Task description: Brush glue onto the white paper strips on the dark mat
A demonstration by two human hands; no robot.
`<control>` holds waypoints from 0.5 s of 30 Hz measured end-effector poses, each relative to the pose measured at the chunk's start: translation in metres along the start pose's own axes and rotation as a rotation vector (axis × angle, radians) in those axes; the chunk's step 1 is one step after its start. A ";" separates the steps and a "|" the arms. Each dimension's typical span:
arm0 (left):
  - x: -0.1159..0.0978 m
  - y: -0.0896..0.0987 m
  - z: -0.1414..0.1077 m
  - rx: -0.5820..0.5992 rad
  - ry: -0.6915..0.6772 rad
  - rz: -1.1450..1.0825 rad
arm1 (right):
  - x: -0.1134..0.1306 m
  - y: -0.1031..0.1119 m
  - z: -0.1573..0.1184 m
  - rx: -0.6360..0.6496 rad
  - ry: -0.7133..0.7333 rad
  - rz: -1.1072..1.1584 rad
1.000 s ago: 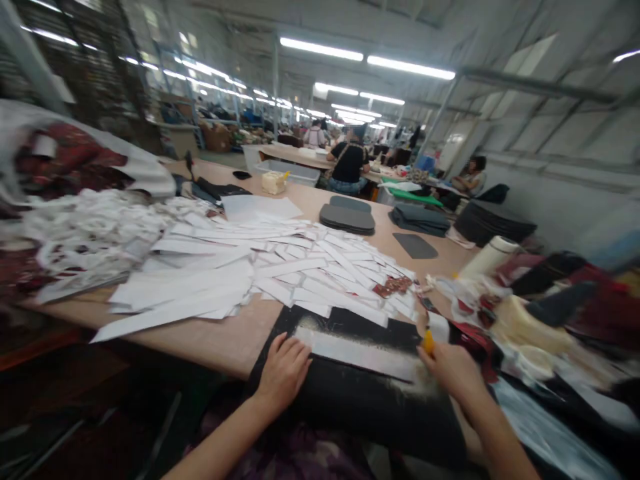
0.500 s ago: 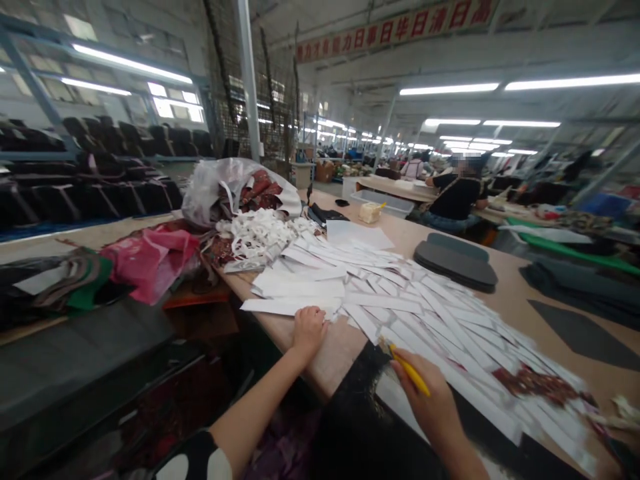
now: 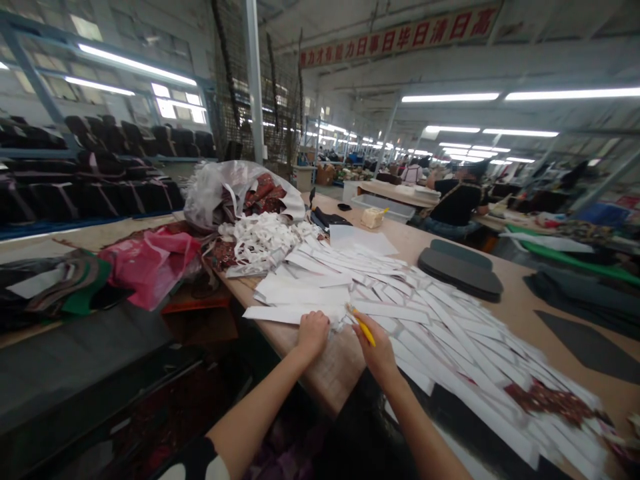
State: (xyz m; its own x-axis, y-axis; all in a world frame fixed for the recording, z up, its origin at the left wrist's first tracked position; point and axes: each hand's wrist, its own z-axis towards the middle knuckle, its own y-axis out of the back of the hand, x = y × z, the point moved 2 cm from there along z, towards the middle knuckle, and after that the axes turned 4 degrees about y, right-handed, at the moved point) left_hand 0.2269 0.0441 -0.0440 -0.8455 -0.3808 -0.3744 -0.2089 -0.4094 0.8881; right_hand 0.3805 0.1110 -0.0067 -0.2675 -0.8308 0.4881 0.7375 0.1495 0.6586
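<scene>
My right hand (image 3: 379, 350) is closed round a yellow-handled brush (image 3: 365, 327), its frayed tip near the stacked white strips. Just left of it, my left hand (image 3: 314, 331) rests at the table edge, fingers curled and pressed together on the right end of a white strip (image 3: 275, 315). What lies under those fingertips is partly hidden. More white strips (image 3: 450, 313) lie overlapped in a broad spread across the table to the right, and a sheet-like stack (image 3: 305, 292) sits just beyond my left hand.
Behind the strips are a tangle of white tape (image 3: 260, 240) and a clear plastic bag (image 3: 203, 193) with reddish-brown material. Dark rounded pads (image 3: 457, 270) lie at the right on the table (image 3: 335, 373). Pink material (image 3: 155, 263) is at left. A person (image 3: 455, 207) sits farther back.
My right hand has moved left and slightly away from me with the brush, from the lower strips to beside my left hand. My left hand stays nearly in place.
</scene>
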 end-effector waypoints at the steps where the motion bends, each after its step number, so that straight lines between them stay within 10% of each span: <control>1: 0.000 0.001 0.000 -0.002 0.009 -0.024 | 0.001 -0.005 0.003 0.026 -0.014 0.017; 9: 0.024 0.011 0.007 -0.197 0.221 -0.297 | 0.009 -0.056 0.009 0.443 -0.065 -0.348; 15: 0.140 0.144 -0.001 -0.746 0.375 -0.442 | 0.016 -0.061 0.003 0.520 -0.035 -0.430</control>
State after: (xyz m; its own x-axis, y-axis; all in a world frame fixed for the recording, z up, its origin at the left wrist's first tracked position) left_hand 0.0788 -0.0695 0.0309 -0.5244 -0.2533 -0.8130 0.0053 -0.9557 0.2943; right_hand 0.3295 0.0898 -0.0371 -0.4969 -0.8576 0.1329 0.1682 0.0550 0.9842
